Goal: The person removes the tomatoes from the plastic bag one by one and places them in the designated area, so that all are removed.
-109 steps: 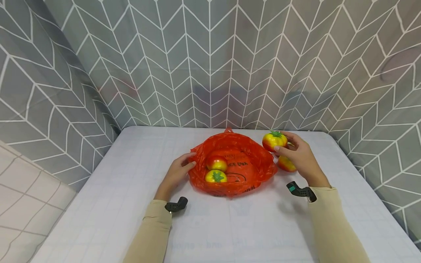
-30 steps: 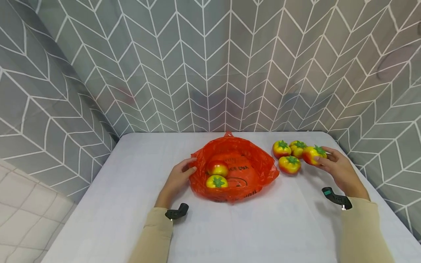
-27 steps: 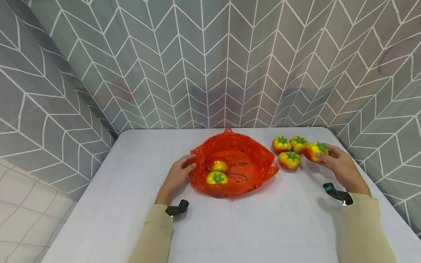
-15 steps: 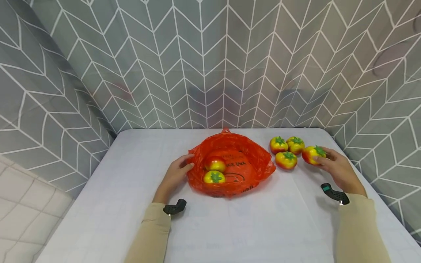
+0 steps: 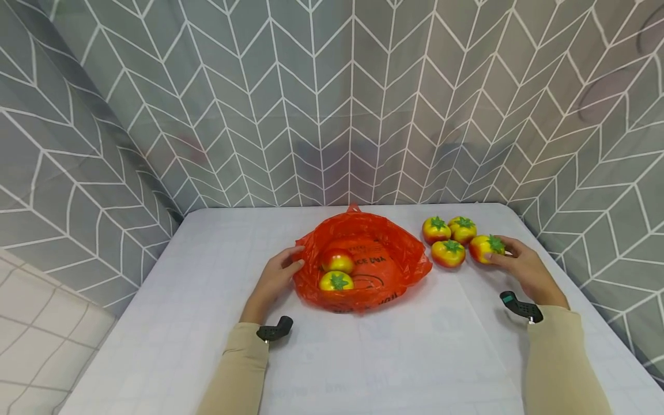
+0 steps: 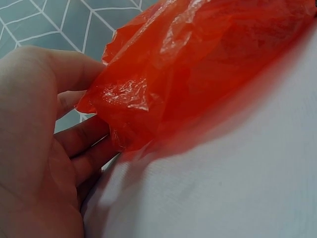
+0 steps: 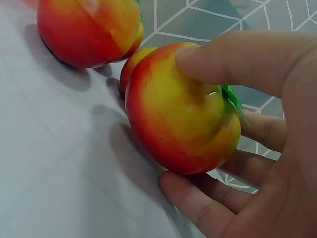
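Note:
An open red plastic bag with black print lies in the middle of the table, two red-and-yellow tomatoes inside: one mostly red, one with its green leaves up. My left hand holds the bag's left rim; in the left wrist view the thumb lies on the near side of the film and fingers are behind it. To the right of the bag, my right hand grips a tomato between thumb and fingers, low at the table. Its palm side faces the tomato's leaves.
Three more tomatoes stand close together right of the bag: one at the left, one at the back, one in front. The white table ends at a grey patterned curtain. Each wrist wears a small black camera.
Earlier my right hand held a tomato beside the bag's right rim; now it grips one farther right, which has come down slightly over the last second. The left hand stays at the bag.

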Demonstrator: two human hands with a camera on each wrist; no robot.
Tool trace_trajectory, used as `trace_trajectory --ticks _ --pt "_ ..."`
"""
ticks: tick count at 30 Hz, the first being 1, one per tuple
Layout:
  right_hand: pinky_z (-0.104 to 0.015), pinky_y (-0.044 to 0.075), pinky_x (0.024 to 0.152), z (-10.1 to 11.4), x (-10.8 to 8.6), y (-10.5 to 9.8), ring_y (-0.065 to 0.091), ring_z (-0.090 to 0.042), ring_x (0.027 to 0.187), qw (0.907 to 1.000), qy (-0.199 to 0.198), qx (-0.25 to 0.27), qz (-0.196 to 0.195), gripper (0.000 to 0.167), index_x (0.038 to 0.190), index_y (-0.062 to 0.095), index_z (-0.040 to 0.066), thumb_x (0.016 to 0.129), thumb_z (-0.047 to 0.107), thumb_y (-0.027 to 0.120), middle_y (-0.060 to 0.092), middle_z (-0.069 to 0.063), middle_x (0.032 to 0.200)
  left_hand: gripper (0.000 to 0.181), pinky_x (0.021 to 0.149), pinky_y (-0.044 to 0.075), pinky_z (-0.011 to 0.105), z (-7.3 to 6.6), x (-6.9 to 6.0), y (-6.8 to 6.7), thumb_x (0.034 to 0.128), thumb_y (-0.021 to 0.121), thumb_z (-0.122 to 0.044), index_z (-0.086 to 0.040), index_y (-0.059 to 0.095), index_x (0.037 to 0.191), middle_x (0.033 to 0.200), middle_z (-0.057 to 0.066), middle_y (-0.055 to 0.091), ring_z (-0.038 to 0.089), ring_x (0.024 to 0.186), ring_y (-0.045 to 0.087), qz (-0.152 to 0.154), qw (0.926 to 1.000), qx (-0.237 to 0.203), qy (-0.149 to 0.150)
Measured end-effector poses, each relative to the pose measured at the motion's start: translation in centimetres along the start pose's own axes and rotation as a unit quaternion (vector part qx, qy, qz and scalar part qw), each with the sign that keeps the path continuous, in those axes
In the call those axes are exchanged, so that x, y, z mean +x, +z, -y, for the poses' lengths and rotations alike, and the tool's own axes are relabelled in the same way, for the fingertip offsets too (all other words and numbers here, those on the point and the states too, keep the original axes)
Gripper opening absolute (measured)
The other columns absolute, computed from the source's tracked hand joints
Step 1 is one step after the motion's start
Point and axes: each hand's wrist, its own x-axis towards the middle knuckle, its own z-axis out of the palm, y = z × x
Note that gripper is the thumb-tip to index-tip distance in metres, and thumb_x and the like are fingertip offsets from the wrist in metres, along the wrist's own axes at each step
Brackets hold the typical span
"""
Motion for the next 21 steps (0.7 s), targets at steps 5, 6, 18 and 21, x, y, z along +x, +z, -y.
trace_trajectory --ticks 5,6,18,21 --pt "-0.072 0.023 0.109 0.11 -0.07 0.22 0.024 -0.050 0.138 1.0000 -0.001 -0.002 0.006 0.086 0.156 0.023 0.000 0.095 0.042 0.067 0.020 -0.030 0.158 0.042 0.111 0.038 0.048 0.04 -0.03 0.09 0.0979 0.064 -0.031 -0.024 0.058 0.139 0.150 0.003 0.048 0.027 0.141 0.040 -0.002 1.0000 0.000 -0.002" --pt "-0.072 0.023 0.109 0.14 -0.06 0.23 0.024 -0.050 0.138 1.0000 0.000 -0.001 0.007 0.086 0.157 0.023 0.000 0.096 0.042 0.067 0.019 -0.030 0.158 0.043 0.111 0.038 0.049 0.08 0.01 0.11 0.0979 0.064 -0.031 -0.024 0.058 0.140 0.150 0.003 0.048 0.027 0.141 0.040 -0.002 1.0000 0.000 0.000" --pt "-0.073 0.023 0.108 0.13 0.23 0.52 0.023 -0.051 0.137 0.9996 0.013 -0.002 0.027 0.086 0.158 0.019 0.001 0.097 0.041 0.065 0.019 -0.031 0.157 0.043 0.112 0.038 0.049 0.38 0.10 0.31 0.0966 0.065 -0.032 -0.025 0.059 0.139 0.149 0.002 0.050 0.026 0.141 0.040 -0.008 0.9999 0.003 -0.009" --pt "-0.074 0.024 0.107 0.24 0.13 0.65 0.023 -0.052 0.136 0.9996 0.011 -0.008 0.025 0.086 0.158 0.018 0.002 0.098 0.041 0.063 0.019 -0.033 0.156 0.043 0.112 0.037 0.051 0.35 0.07 0.23 0.0970 0.065 -0.032 -0.024 0.059 0.139 0.149 0.003 0.050 0.027 0.141 0.040 -0.010 0.9999 0.003 -0.001"
